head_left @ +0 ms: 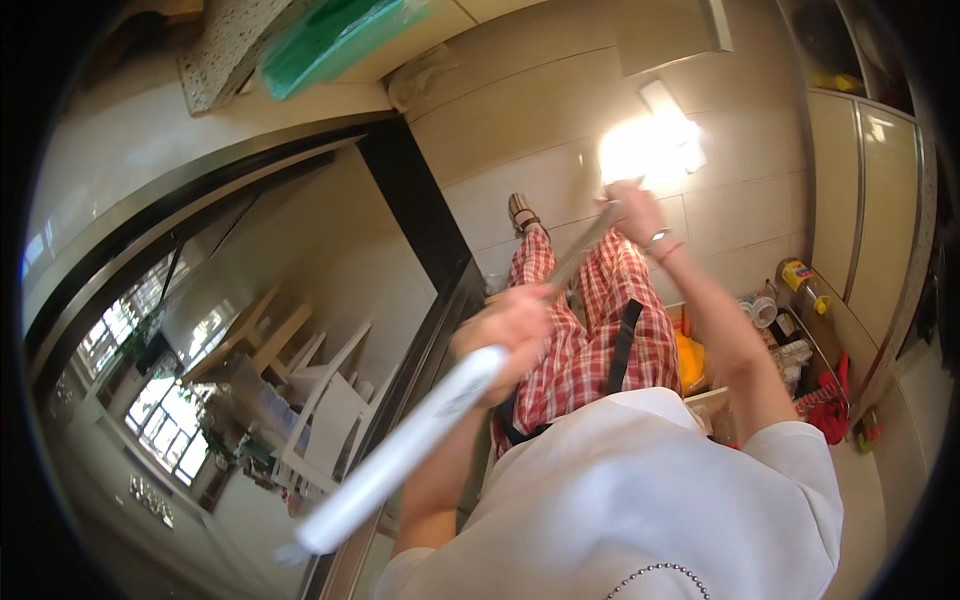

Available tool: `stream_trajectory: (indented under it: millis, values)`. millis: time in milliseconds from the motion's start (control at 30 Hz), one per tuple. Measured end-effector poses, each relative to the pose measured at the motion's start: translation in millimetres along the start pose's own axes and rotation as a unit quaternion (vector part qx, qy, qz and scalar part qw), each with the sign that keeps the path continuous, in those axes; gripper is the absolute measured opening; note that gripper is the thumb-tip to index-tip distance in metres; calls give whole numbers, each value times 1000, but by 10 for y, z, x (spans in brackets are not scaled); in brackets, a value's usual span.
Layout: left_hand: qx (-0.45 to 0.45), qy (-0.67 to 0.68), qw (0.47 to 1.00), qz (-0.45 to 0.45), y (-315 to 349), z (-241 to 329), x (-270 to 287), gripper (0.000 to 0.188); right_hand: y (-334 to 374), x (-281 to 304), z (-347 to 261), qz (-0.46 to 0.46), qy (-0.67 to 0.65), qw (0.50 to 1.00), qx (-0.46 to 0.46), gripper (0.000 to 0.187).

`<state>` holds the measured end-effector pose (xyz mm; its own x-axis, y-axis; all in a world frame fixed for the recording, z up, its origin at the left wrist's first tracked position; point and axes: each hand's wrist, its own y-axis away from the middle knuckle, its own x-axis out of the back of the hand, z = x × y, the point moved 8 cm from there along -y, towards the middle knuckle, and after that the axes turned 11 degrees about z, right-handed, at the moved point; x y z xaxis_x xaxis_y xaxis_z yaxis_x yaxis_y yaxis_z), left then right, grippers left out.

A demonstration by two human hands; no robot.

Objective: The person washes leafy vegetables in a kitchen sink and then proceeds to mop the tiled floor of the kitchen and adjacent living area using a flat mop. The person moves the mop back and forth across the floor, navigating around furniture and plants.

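A long pole (pixel 405 450) runs slantwise in front of me, with a white sleeve on its upper part and a thin metal-looking shaft below. My left hand (pixel 505 335), smeared by motion, is closed around it where the white part ends. Farther down the shaft, my right hand (pixel 635 212) is wrapped around it, with a band and a red string at the wrist. Past the right hand the shaft runs into a bright glare (pixel 650 150) on the floor. A pale flat shape shows by the glare; I cannot tell whether it is the pole's end.
A dark-framed glass door or window (pixel 415 200) stands close on my left, with chairs beyond. Cabinets (pixel 862 190) line the right side. Bottles, jars and a red rack (pixel 825 400) stand near my right elbow. Tiled floor (pixel 530 110) lies ahead. A green plastic package (pixel 335 40) is at upper left.
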<state>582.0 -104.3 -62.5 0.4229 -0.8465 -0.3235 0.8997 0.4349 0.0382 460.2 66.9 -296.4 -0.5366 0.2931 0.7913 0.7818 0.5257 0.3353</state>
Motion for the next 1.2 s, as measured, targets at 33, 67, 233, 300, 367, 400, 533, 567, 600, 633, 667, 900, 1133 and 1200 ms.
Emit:
stream_trajectory:
  millis: [33, 67, 233, 300, 367, 400, 533, 567, 600, 633, 667, 900, 1133, 1200]
  values:
    - [-21, 7, 999, -40, -64, -146, -232, 18, 2, 144, 296, -29, 47, 998, -41, 13]
    - [-39, -41, 996, -68, -93, -163, -365, 18, -32, 298, 261, -7, 41, 999, 4, 14]
    - [-14, 99, 995, 24, -213, -237, -216, 17, -191, 108, 676, -74, 28, 996, -40, 22]
    - [1, 60, 996, 72, -155, -132, 244, 17, -247, -237, 459, -43, 0, 997, -61, 21]
    - [-7, 45, 995, 92, -78, 219, 655, 22, -250, -423, -245, 16, -24, 997, 72, 12]
    - [-19, -22, 992, 124, -33, 420, 872, 24, -286, -590, -521, 23, -62, 993, 96, 11]
    - [-10, -117, 978, 175, 230, 1386, 1435, 29, -152, -1027, -1913, -21, -130, 984, 116, 13]
    - [-22, -118, 975, 187, 356, 1621, 1554, 29, -111, -1109, -2300, -39, -117, 984, 126, 13]
    - [-31, -157, 966, 202, 430, 1832, 1610, 30, -41, -1163, -2603, -50, -158, 976, 140, 12]
    - [-40, -175, 961, 211, 508, 2010, 1645, 30, 21, -1214, -2884, -61, -200, 965, 156, 12]
    - [-56, -194, 955, 218, 581, 2164, 1651, 30, 82, -1272, -3143, -76, -216, 958, 171, 13]
    - [-134, -213, 946, 205, 352, 2079, 1223, 29, -29, -859, -2896, -174, -203, 941, 207, 17]
    - [-95, -84, 968, 216, 109, 957, 259, 26, -10, -65, -899, -72, -136, 983, 104, 16]
    - [-69, -27, 982, 171, -4, 365, -293, 25, 15, 157, 55, 3, -146, 987, 70, 14]
